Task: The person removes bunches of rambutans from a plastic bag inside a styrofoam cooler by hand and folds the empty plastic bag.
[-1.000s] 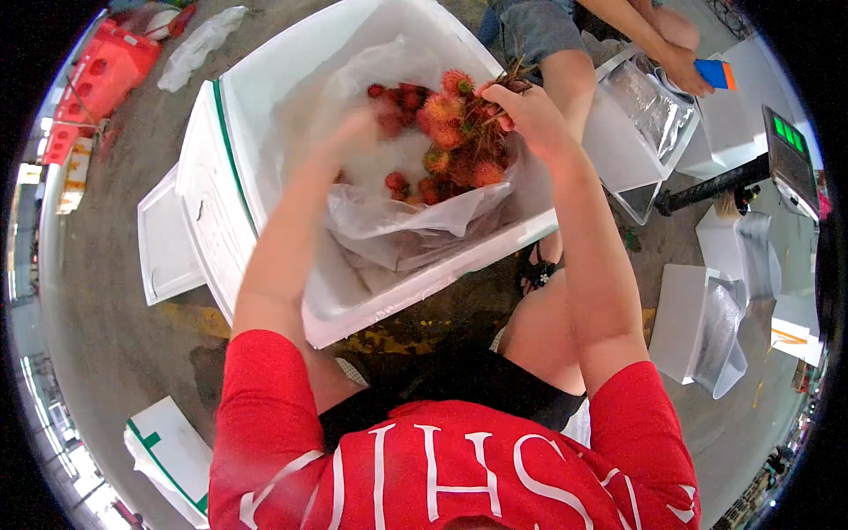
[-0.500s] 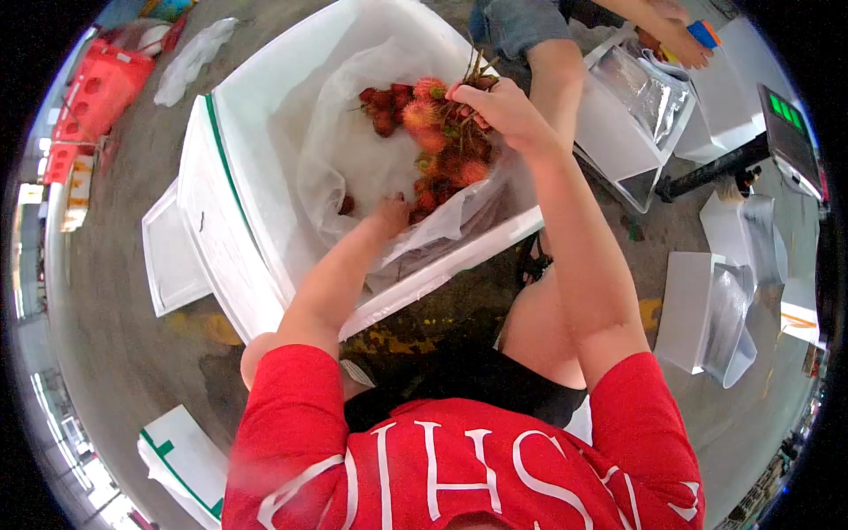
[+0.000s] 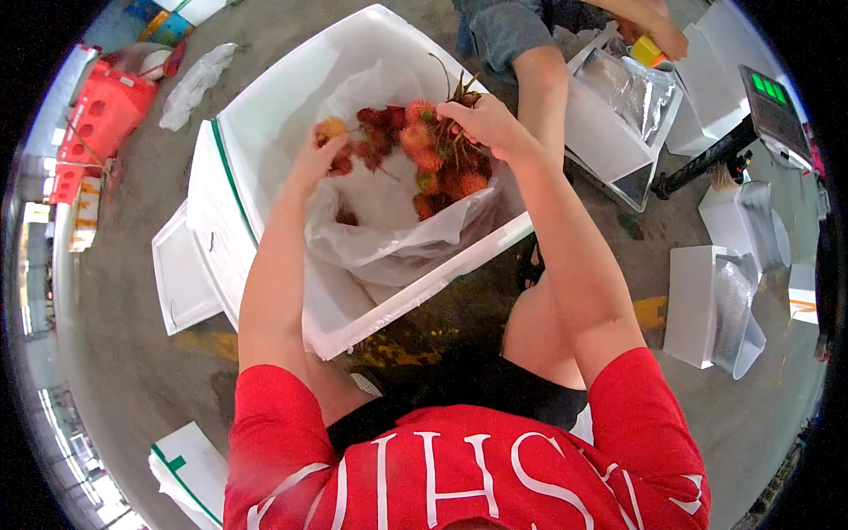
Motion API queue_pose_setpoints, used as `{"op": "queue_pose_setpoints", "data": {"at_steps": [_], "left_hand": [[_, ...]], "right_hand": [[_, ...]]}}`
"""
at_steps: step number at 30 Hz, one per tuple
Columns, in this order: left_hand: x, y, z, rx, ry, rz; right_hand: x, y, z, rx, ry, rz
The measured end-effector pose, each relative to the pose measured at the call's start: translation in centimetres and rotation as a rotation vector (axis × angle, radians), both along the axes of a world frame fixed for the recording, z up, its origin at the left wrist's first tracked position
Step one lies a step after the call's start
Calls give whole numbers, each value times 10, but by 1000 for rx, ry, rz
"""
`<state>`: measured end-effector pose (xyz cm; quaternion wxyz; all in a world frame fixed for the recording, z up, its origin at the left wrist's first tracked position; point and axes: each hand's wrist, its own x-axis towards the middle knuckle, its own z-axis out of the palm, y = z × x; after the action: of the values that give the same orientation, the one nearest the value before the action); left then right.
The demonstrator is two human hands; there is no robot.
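My right hand point(image 3: 486, 125) is closed around the brown stems point(image 3: 461, 95) of a bunch of red and orange rambutans point(image 3: 450, 168), which hangs in the right part of a white foam box point(image 3: 276, 132). At the box's left side my left hand point(image 3: 309, 161) is closed on an orange-yellow rambutan point(image 3: 332, 129); redder fruit shows just below its fingers. Between the hands, dark red rambutans point(image 3: 375, 124) lie in a clear plastic bag point(image 3: 389, 243) that lines the box. A single dark rambutan point(image 3: 346, 216) rests lower in the bag.
Another person's bare leg point(image 3: 541, 106) is beside the box's right corner, and that person's hand point(image 3: 664, 40) is near a yellow object. A scale display point(image 3: 770, 93) and small foam boxes point(image 3: 693, 305) stand at right. A foam lid point(image 3: 181, 265) lies at left.
My left hand has moved up and left from the bottom of the bag and now has rambutan in its fingers. My right hand still grips the stems, slightly shifted. The other person's hand moved left.
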<state>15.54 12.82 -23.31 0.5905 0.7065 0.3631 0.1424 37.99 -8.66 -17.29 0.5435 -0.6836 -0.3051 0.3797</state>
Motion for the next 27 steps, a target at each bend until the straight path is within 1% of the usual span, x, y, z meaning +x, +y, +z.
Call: {"op": "queue_pose_setpoints", "data": {"at_steps": [2, 3, 4, 6, 7, 8, 10, 11, 13, 14, 16, 20, 22, 23, 25, 26, 27], "left_hand": [[4, 0, 30, 8, 4, 244], [3, -4, 47, 3, -39, 289], [4, -7, 58, 12, -45, 283], [6, -9, 74, -243, -373, 300], [8, -11, 80, -235, -379, 292], [11, -14, 82, -278, -417, 275], [18, -30, 87, -322, -459, 251], [22, -47, 91, -244, -463, 228], [29, -72, 92, -99, -487, 212], [29, -74, 88, -101, -489, 210], [27, -73, 73, -20, -485, 228], [10, -64, 65, 25, -478, 159], [1, -64, 62, 315, -325, 36], [-1, -68, 63, 315, -325, 37], [-4, -77, 63, 391, -407, -87], [-6, -83, 67, 390, -407, -82], [-7, -91, 72, 450, -392, -121]], "right_hand": [[1, 0, -2, -28, 3, 7], [1, 0, -1, -61, 5, 19], [0, 0, -1, -51, 0, 13], [-8, 0, 1, -105, -46, 13], [-9, 9, -20, 35, -48, 26], [-18, 11, -21, 64, 1, -1], [-39, 6, 6, -107, 69, 23], [-44, 8, 7, -106, 66, 17], [-50, 12, 0, 77, 383, 4], [-48, 14, -8, 77, 381, 1], [-42, 24, -20, 221, 484, 24], [-48, 23, -12, 262, 502, 17], [-52, 16, -2, 256, 547, 57], [-52, 17, -7, 255, 547, 58], [-53, 23, -15, 265, 472, 51], [-53, 25, -18, 262, 472, 56], [-53, 27, -21, 262, 529, 43]]}}
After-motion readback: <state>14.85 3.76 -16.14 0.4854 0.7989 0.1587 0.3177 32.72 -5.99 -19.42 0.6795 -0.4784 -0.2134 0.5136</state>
